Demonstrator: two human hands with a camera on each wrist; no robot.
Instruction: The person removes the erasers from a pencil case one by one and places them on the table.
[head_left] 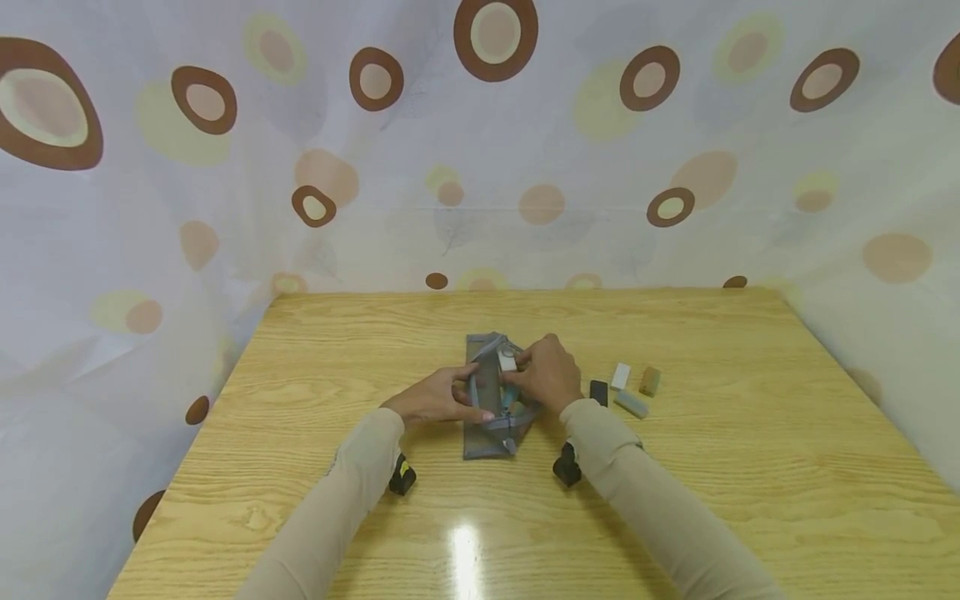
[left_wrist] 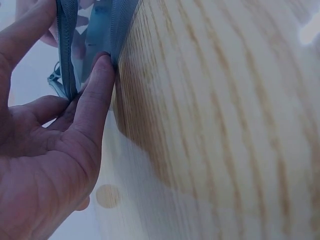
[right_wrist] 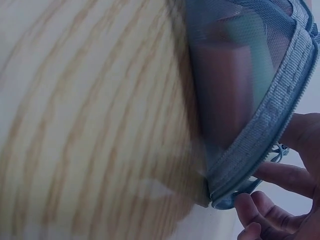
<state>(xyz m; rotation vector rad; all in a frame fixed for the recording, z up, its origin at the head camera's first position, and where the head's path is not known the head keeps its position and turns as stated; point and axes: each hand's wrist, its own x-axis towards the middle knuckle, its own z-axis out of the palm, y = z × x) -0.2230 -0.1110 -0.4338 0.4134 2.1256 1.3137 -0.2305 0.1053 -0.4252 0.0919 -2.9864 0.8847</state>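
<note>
A grey mesh zipper pouch (head_left: 489, 442) lies on the wooden table with its zipped mouth spread apart. My left hand (head_left: 438, 396) grips the left edge of the mouth, thumb at the near end. In the left wrist view, the fingers of the left hand (left_wrist: 75, 135) hold the zipper band (left_wrist: 67, 45). At the opening, my right hand (head_left: 551, 373) pinches a small white block (head_left: 507, 360) between thumb and fingers. Through the mesh in the right wrist view, a pink block (right_wrist: 225, 90) and a green block (right_wrist: 252, 55) show inside, beside the right hand (right_wrist: 280, 200).
Right of the pouch lie a black block (head_left: 598, 392), a white block (head_left: 620, 376), an orange-and-green block (head_left: 650, 381) and a grey-blue block (head_left: 632, 404). A patterned curtain (head_left: 480, 167) surrounds the back and sides of the table (head_left: 337, 333).
</note>
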